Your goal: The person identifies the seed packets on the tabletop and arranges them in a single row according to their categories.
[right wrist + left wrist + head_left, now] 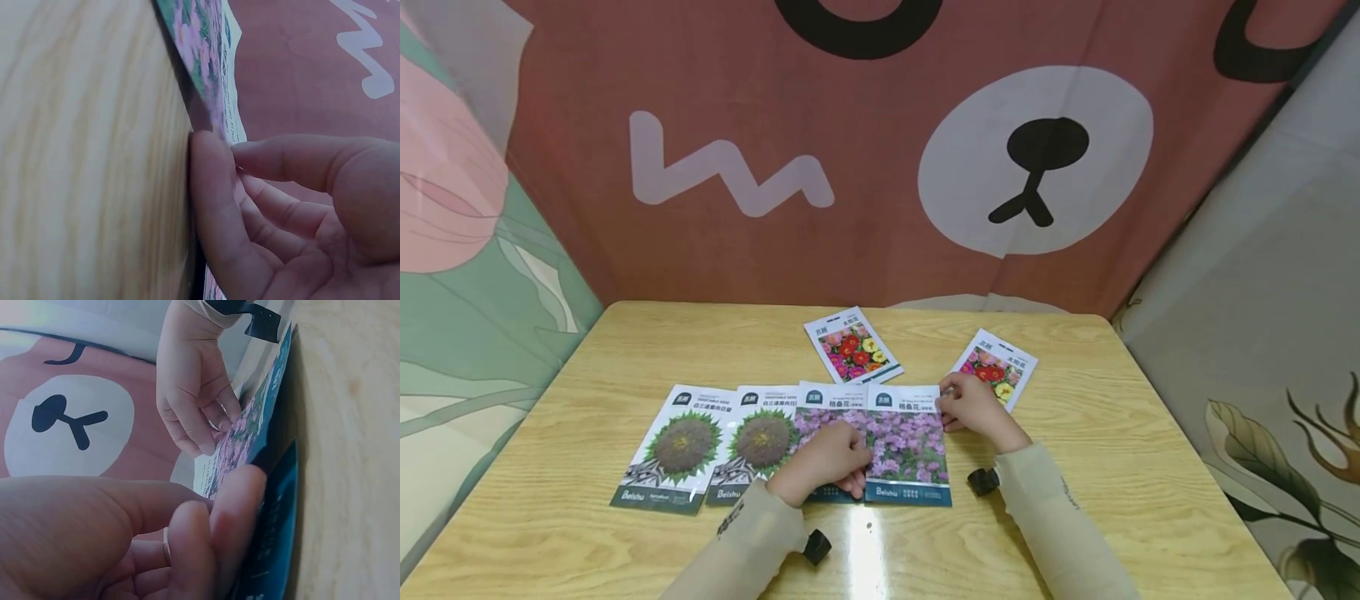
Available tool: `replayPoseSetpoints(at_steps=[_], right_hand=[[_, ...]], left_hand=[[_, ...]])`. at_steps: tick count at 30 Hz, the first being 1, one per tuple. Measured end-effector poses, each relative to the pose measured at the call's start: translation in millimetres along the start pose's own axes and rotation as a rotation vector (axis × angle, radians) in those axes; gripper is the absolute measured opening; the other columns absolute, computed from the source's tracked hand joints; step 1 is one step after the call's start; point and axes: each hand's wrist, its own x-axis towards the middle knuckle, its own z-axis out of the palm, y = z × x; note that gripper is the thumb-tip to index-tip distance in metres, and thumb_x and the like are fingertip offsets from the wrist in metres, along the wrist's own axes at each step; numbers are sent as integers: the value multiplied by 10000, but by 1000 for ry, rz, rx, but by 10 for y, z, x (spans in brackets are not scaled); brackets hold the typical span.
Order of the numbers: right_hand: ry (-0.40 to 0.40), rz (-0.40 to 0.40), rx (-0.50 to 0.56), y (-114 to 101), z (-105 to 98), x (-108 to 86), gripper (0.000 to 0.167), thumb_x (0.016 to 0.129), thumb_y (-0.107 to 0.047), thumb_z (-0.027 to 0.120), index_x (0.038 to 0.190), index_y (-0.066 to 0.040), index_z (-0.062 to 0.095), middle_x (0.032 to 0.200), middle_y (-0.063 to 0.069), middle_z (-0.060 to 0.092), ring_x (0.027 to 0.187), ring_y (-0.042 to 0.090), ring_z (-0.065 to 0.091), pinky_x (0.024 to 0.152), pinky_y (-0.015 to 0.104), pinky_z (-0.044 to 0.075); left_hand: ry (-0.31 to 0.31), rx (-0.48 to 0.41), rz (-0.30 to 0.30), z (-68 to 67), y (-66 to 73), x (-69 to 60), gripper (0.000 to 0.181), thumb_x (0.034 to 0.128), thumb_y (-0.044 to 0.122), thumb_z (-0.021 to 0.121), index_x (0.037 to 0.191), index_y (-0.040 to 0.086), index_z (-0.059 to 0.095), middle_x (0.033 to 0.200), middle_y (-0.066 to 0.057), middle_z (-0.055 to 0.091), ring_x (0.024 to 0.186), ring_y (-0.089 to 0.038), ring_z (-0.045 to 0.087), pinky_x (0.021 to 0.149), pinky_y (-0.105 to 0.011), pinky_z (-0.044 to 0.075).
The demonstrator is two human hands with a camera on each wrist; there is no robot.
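A seed packet with purple flowers (904, 446) lies near the middle of the table. My right hand (977, 406) pinches its right edge between thumb and fingers, as the right wrist view shows up close. At its left edge my left hand (823, 458) pinches with thumb and fingertips, and the packet's lower side stands slightly off the wood in the left wrist view. A second purple-flower packet (829, 398) lies partly hidden under my left hand and forearm. Right behind my right hand is a packet with red and yellow flowers (996, 367), its lower corner covered.
Two sunflower seed packets (685, 446) (763, 442) lie in the row to the left, the second partly overlapped. Another red-and-yellow flower packet (853, 346) lies tilted farther back. The wooden table (1112, 500) meets a curtain with a bear print (865, 225).
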Motion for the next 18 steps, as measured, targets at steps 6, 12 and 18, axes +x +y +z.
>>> replayPoseSetpoints(at_steps=[6, 12, 18], right_hand=[[8, -24, -20, 11, -13, 4, 137, 957, -3, 612, 1081, 49, 592, 775, 154, 641, 580, 205, 680, 581, 358, 615], [9, -31, -8, 28, -19, 8, 204, 947, 5, 622, 1135, 68, 575, 772, 158, 630, 573, 197, 679, 578, 354, 615], [5, -30, -2, 36, -13, 9, 260, 952, 11, 630, 1195, 62, 553, 780, 166, 627, 586, 205, 679, 584, 361, 617]], left_hand=[[13, 16, -4, 11, -8, 8, 317, 996, 62, 577, 680, 37, 569, 569, -47, 654, 454, -106, 634, 490, -258, 560], [14, 37, -8, 20, -1, 12, 318, 1003, 75, 577, 687, 31, 576, 562, -41, 654, 452, -111, 634, 498, -267, 564], [13, 33, -25, 20, 17, -2, 321, 1007, 82, 579, 691, 22, 577, 568, -50, 657, 457, -122, 638, 509, -276, 569]])
